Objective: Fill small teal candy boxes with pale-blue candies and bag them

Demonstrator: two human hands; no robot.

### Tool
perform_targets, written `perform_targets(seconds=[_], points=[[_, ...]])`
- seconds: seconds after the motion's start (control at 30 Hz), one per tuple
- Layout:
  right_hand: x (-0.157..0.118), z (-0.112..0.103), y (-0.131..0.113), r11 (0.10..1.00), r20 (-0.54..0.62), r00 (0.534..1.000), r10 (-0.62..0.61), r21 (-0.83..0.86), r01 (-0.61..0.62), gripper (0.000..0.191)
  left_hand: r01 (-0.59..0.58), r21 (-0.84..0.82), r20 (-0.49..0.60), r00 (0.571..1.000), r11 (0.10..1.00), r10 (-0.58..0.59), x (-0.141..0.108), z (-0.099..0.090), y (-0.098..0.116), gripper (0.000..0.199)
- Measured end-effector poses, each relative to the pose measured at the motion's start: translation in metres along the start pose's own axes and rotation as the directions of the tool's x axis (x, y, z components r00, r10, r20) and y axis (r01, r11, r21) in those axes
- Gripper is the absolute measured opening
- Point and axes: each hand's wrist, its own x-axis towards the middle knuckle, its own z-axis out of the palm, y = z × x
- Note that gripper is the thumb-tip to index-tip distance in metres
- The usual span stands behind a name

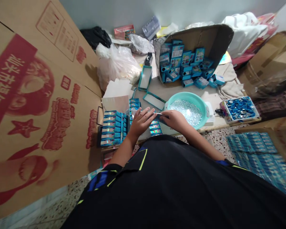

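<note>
Both hands are working low over the tabletop (pixel 157 87), close to the body. The right hand (pixel 175 120) is pinching a thin, flat, dark-edged piece (pixel 161 114) with a glossy streak along it; its exact material is too small to tell. The left hand (pixel 140 122) is holding its fingers extended and nearly side by side, their tips meeting the piece's left end; whether they are gripping it from beneath, I cannot tell. The piece is therefore lying between the two hands, bridging the gap from one to the other.

Just beyond the right hand, a smooth, round turquoise plastic basin (pixel 196 99) is holding a loose heap of small white pellets (pixel 184 109). Below and left of the piece, shiny small blue packs (pixel 155 127) are lying in a row, and further left stacked blue boxes (pixel 111 127) are standing in ridged columns. Two narrow, open teal trays (pixel 145 78) with pale insides are resting behind the hands. A cut corrugated carton (pixel 212 36) is leaning over a jumble of printed blue cartons (pixel 177 52). At the far right, a shallow box (pixel 256 117) is brimming with glossy blue-and-silver bits (pixel 240 108).
</note>
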Motion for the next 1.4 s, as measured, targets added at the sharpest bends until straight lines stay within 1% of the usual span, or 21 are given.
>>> perform_targets(seconds=[0.13,0.23,0.3,0.33,0.4,0.47,0.53,0.57,0.6,0.63,0.67,0.7,0.73,0.8,0.87,0.9,1.0,1.07,1.13,1.33,1.4], points=[[0.0,-0.001,0.0,0.998,0.012,0.999,0.033,0.048,-0.034,0.024,0.032,0.024,0.019,0.999,0.999,-0.033,-0.008,0.0,0.0,0.014],[0.004,-0.002,0.014,0.99,-0.05,0.994,0.098,0.107,-0.092,0.028,0.074,-0.01,0.038,0.997,0.997,-0.073,-0.016,0.003,0.001,0.017],[0.007,-0.003,0.036,0.982,-0.141,0.976,0.165,0.114,-0.15,0.028,0.104,-0.097,0.041,0.994,0.99,-0.101,-0.024,0.008,-0.001,0.019],[0.008,-0.003,0.05,0.976,-0.183,0.961,0.208,0.106,-0.191,0.028,0.116,-0.141,0.012,0.993,0.983,-0.115,-0.028,0.011,-0.002,0.019],[0.008,-0.003,0.083,0.951,-0.225,0.924,0.309,0.077,-0.299,0.028,0.144,-0.205,-0.114,0.979,0.968,-0.17,-0.036,0.019,-0.008,0.017],[0.004,-0.001,0.114,0.896,-0.247,0.865,0.436,0.029,-0.444,0.028,0.214,-0.266,-0.252,0.926,0.94,-0.282,-0.042,0.027,-0.015,0.016],[0.0,0.004,0.133,0.833,-0.344,0.786,0.514,-0.019,-0.553,0.041,0.323,-0.354,-0.335,0.832,0.877,-0.442,-0.044,0.034,-0.024,0.017],[-0.001,0.008,0.136,0.828,-0.402,0.763,0.505,-0.024,-0.561,0.05,0.376,-0.403,-0.345,0.782,0.835,-0.519,-0.044,0.036,-0.029,0.018],[0.0,0.014,0.136,0.852,-0.442,0.767,0.465,-0.014,-0.524,0.056,0.418,-0.447,-0.344,0.735,0.791,-0.584,-0.043,0.038,-0.033,0.02],[0.002,0.021,0.132,0.897,-0.444,0.8,0.404,0.019,-0.443,0.058,0.448,-0.483,-0.336,0.699,0.752,-0.632,-0.041,0.039,-0.037,0.021],[0.006,0.03,0.124,0.939,-0.399,0.852,0.339,0.088,-0.332,0.057,0.467,-0.51,-0.323,0.675,0.723,-0.664,-0.039,0.04,-0.041,0.022],[0.011,0.042,0.114,0.954,-0.315,0.907,0.28,0.198,-0.226,0.056,0.476,-0.53,-0.31,0.662,0.702,-0.682,-0.037,0.04,-0.044,0.022],[0.019,0.054,0.103,0.933,-0.21,0.952,0.223,0.329,-0.146,0.057,0.479,-0.545,-0.297,0.657,0.688,-0.693,-0.034,0.041,-0.047,0.022],[0.036,0.082,0.08,0.814,-0.005,0.989,0.146,0.569,-0.118,0.067,0.482,-0.578,-0.269,0.65,0.659,-0.711,-0.03,0.043,-0.053,0.022],[0.054,0.107,0.063,0.693,0.124,0.987,0.101,0.703,-0.159,0.072,0.486,-0.625,-0.222,0.639,0.611,-0.736,-0.027,0.046,-0.06,0.023],[0.062,0.118,0.058,0.65,0.159,0.982,0.098,0.737,-0.184,0.067,0.489,-0.648,-0.198,0.632,0.584,-0.749,-0.026,0.049,-0.063,0.024],[0.081,0.139,0.056,0.599,0.186,0.97,0.158,0.763,-0.244,0.039,0.497,-0.69,-0.158,0.607,0.527,-0.779,-0.025,0.057,-0.075,0.028],[0.086,0.145,0.061,0.606,0.163,0.966,0.199,0.755,-0.252,0.026,0.507,-0.695,-0.153,0.59,0.511,-0.793,-0.026,0.063,-0.081,0.03],[0.088,0.148,0.067,0.608,0.139,0.965,0.221,0.754,-0.247,0.022,0.517,-0.694,-0.154,0.573,0.501,-0.805,-0.027,0.068,-0.085,0.03],[0.086,0.152,0.073,0.573,0.102,0.962,0.255,0.785,-0.235,0.033,0.523,-0.705,-0.158,0.542,0.479,-0.825,-0.024,0.071,-0.086,0.03],[0.085,0.149,0.072,0.522,0.097,0.967,0.237,0.827,-0.211,0.038,0.517,-0.714,-0.147,0.549,0.472,-0.823,-0.022,0.068,-0.083,0.03]])
